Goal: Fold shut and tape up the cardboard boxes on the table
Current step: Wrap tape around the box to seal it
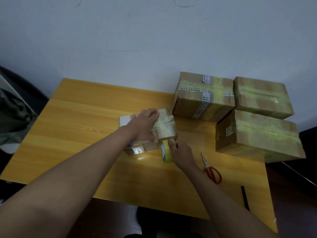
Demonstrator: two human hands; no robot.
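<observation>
The left hand (145,122) presses flat on the small box (164,124) at mid-table. The right hand (181,152) grips the tape roll (166,151) against the box's near right corner. The box's long axis runs left to right, so the tape probably crosses it, running away from the roll.

Red-handled scissors (210,168), black pen (245,198)

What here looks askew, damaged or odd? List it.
One thing: the front taped box at the table's right juts past the table edge, its near corner unsupported. The scissors lie closed. The left hand presses the small box, and the right hand grips the tape roll, as expected.
</observation>
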